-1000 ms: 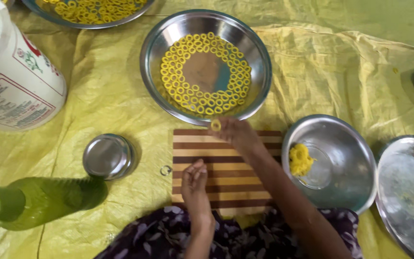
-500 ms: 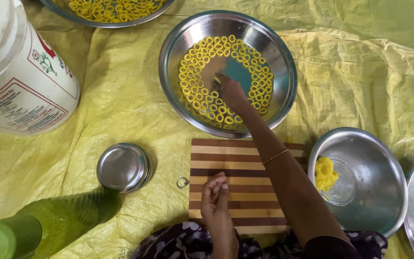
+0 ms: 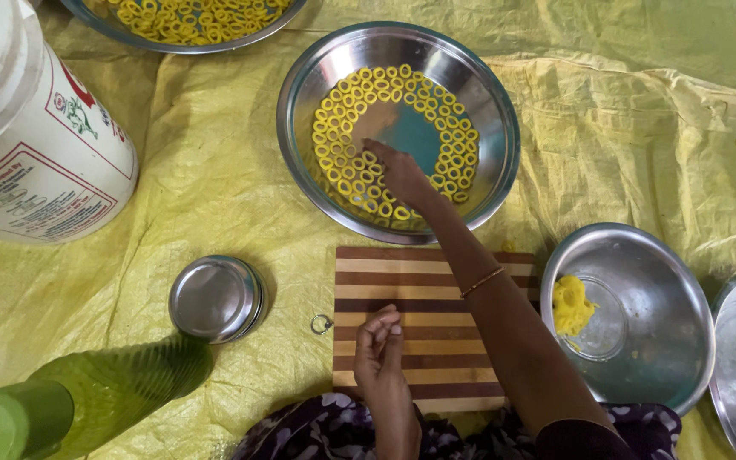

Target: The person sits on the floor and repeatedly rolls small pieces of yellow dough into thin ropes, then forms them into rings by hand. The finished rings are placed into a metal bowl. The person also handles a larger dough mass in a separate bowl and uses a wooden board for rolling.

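Near the middle of the yellow plastic sheet [image 3: 215, 179], toward its far edge: round steel bowl [image 3: 496, 111] lined with small yellow dough rings [image 3: 344, 175] laid in a circle, bare metal at its centre. Right hand [image 3: 400, 175]: reaches into this bowl, fingers drawn together over the rings at the near side; whether it pinches one cannot be told. Thin bangle on that wrist. Left hand [image 3: 379, 353]: rests on the striped brown-and-cream wooden cutting board [image 3: 436, 281] at the sheet's near edge, fingers curled loosely, thumb meeting fingertips, contents hidden. Right of board: second steel bowl [image 3: 658, 290] holding a lump of yellow dough [image 3: 572, 305]. Left of board: small round steel lid [image 3: 213, 298]; small metal ring [image 3: 321, 324] between lid and board. Near left corner: green plastic bottle [image 3: 78, 400] lying tilted. Far left: white plastic bucket [image 3: 27, 145].
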